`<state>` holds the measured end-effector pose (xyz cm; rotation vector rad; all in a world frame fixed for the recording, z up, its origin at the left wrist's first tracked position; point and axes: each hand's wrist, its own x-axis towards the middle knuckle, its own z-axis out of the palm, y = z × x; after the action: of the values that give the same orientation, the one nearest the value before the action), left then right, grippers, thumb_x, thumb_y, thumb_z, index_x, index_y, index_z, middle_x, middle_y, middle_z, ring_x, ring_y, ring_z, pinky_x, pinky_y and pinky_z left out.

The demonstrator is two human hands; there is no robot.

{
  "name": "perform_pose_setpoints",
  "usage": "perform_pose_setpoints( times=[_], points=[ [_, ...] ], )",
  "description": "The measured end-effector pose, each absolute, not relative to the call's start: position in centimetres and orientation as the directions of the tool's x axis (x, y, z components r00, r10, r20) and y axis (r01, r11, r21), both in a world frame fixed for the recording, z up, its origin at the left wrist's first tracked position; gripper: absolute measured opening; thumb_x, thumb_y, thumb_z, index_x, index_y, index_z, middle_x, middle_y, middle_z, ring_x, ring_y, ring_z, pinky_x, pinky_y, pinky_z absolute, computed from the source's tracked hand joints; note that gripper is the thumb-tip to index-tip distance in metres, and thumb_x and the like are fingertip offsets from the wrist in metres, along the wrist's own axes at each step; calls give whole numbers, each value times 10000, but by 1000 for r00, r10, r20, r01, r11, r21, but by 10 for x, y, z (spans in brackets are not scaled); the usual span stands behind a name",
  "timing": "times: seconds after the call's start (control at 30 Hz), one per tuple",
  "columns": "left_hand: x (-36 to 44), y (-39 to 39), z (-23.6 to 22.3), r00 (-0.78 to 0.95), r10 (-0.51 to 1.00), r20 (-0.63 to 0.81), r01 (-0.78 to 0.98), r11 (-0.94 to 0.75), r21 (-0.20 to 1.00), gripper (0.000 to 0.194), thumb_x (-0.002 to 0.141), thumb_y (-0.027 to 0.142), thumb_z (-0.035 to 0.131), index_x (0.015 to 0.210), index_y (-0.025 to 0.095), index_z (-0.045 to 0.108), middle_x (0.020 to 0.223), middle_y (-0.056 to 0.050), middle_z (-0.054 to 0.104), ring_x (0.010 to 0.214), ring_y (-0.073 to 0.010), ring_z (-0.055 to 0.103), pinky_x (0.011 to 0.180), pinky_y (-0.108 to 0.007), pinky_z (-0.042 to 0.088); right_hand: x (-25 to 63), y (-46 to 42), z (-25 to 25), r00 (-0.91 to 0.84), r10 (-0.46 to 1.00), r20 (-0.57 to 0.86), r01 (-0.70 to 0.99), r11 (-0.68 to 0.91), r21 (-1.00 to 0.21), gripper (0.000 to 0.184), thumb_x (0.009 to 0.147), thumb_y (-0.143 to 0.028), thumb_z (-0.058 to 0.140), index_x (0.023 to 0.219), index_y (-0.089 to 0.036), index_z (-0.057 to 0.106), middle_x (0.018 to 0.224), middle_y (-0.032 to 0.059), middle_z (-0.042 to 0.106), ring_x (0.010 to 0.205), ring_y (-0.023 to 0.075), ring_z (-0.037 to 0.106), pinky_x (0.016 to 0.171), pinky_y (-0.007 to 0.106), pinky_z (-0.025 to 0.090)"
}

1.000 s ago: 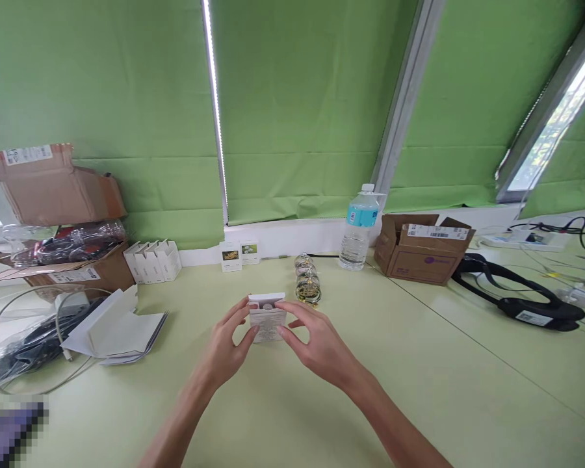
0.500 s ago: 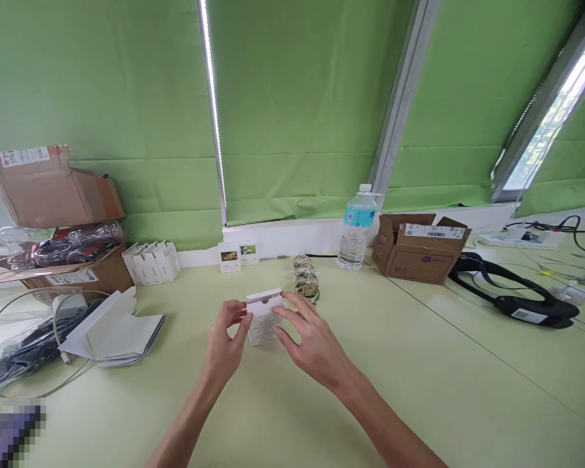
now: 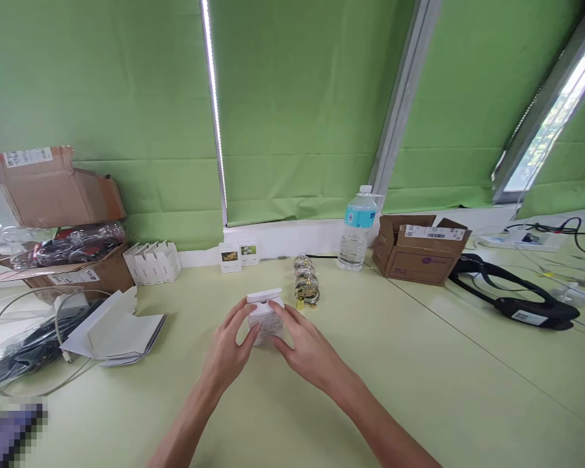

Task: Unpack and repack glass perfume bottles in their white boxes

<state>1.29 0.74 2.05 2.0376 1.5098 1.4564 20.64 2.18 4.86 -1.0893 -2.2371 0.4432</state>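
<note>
Carton (image 3: 264, 327) half-hidden between left hand (image 3: 225, 344) and right hand (image 3: 303, 351).

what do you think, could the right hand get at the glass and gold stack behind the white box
Probably yes. The right hand is on the white box, and the glass and gold stack stands just beyond it, with nothing visible in between. The hand would likely need to let go of the box first.

The left hand (image 3: 223, 351) and right hand (image 3: 307, 357) are bare.
</note>
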Motion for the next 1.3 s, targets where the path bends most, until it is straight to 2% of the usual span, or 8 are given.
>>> perform_pose_setpoints(
  times=[0.13, 0.23, 0.3, 0.43, 0.6, 0.73, 0.93, 1.3],
  points=[
    [12, 8, 21, 3, 836, 549, 610, -437, 661, 323, 909, 338, 530, 1229, 314, 572, 1379, -48, 524, 1270, -237, 498, 976, -401, 498, 207, 25, 47, -434, 775, 459, 546, 631, -551, 482, 903, -278, 510, 1376, -299, 424, 1367, 76, 505, 1230, 250, 502, 987, 420, 468],
    [14, 9, 23, -11, 854, 520, 539, -433, 723, 320, 897, 350, 548, 1211, 297, 582, 1379, -58, 518, 1265, -231, 499, 949, -386, 517, 207, 31, 46, -264, 797, 544, 476, 598, -645, 394, 916, -333, 491, 1303, -262, 472, 1343, 84, 528, 1194, 243, 530, 945, 424, 504],
    [16, 9, 23, -35, 861, 508, 492, -427, 759, 304, 897, 354, 545, 1189, 283, 592, 1383, -69, 510, 1239, -226, 522, 948, -387, 517, 206, 37, 47, -196, 804, 561, 400, 588, -703, 452, 912, -380, 503, 1342, -256, 440, 1356, 93, 523, 1196, 243, 531, 913, 414, 529],
    [17, 11, 21, -38, 864, 503, 476, -427, 769, 296, 910, 356, 519, 1188, 272, 581, 1389, -81, 499, 1227, -228, 530, 968, -410, 501, 200, 52, 52, -264, 805, 532, 224, 588, -777, 552, 910, -442, 505, 1421, -270, 388, 1438, 97, 459, 1280, 247, 467, 922, 390, 528],
    [18, 7, 22, -47, 833, 551, 597, -419, 684, 253, 921, 351, 501, 1146, 276, 590, 1422, -68, 460, 1286, -245, 469, 1027, -450, 440, 195, 61, 50, -268, 863, 429, 191, 484, -854, 431, 911, -501, 469, 1168, -195, 630, 1108, 101, 684, 949, 219, 667, 788, 340, 564],
    [20, 5, 26, -62, 814, 578, 599, -433, 674, 210, 924, 346, 502, 1087, 267, 607, 1383, -64, 509, 1257, -235, 501, 1019, -423, 451, 196, 58, 47, -250, 851, 462, 229, 516, -825, 368, 903, -480, 498, 1075, -202, 667, 1060, 81, 693, 912, 210, 665, 713, 308, 567],
    [18, 7, 27, -170, 827, 537, 445, -422, 790, 318, 924, 368, 507, 1224, 263, 520, 1275, -77, 599, 1101, -213, 622, 909, -380, 530, 197, 58, 46, -258, 796, 548, 266, 603, -752, 325, 911, -433, 503, 1071, -218, 687, 1077, 72, 697, 951, 201, 652, 739, 308, 575],
    [18, 16, 27, -175, 804, 569, 470, -439, 765, 231, 905, 354, 538, 1058, 267, 687, 1199, -52, 651, 1109, -209, 608, 844, -343, 558, 200, 58, 45, -293, 734, 613, 297, 679, -671, 284, 921, -376, 515, 1088, -260, 713, 1109, 62, 696, 1001, 203, 653, 748, 312, 594]
  ],
)
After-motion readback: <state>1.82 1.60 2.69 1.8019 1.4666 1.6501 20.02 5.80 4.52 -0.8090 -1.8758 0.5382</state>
